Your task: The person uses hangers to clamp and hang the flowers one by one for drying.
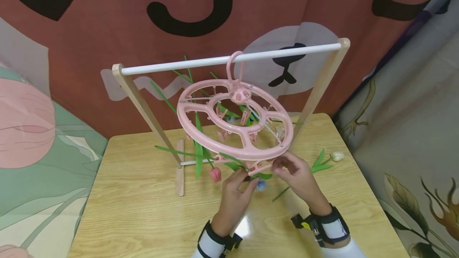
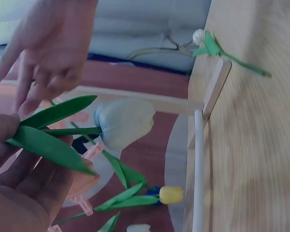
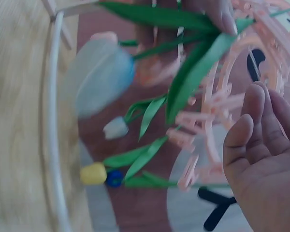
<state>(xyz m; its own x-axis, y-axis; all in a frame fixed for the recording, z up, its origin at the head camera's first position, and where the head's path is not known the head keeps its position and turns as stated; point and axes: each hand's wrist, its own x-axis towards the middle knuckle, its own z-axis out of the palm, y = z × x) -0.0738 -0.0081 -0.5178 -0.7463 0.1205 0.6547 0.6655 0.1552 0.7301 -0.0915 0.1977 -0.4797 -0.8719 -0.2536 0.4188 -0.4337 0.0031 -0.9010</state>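
Observation:
My left hand [image 1: 233,198] pinches the green stem of a pale blue-white tulip [image 2: 123,123] just under the front rim of a round pink clip hanger [image 1: 215,142]. The tulip's two leaves [image 2: 58,112] spread past the fingertips. A pink clip [image 1: 259,168] on the hanger overlaps the stem in the head view. Close to that clip's right end is my right hand [image 1: 301,180], its fingers loosely bent with nothing between them in the right wrist view. Other tulips hang from the clips, among them a pink tulip [image 1: 215,174] and a yellow tulip [image 3: 93,174].
The hanger hooks over a white rod [image 1: 287,53] on a wooden-legged stand [image 1: 138,110]. A loose white tulip [image 1: 337,156] lies on the wooden table [image 1: 136,218] at the right. Behind stands a patterned curtain [image 1: 122,19].

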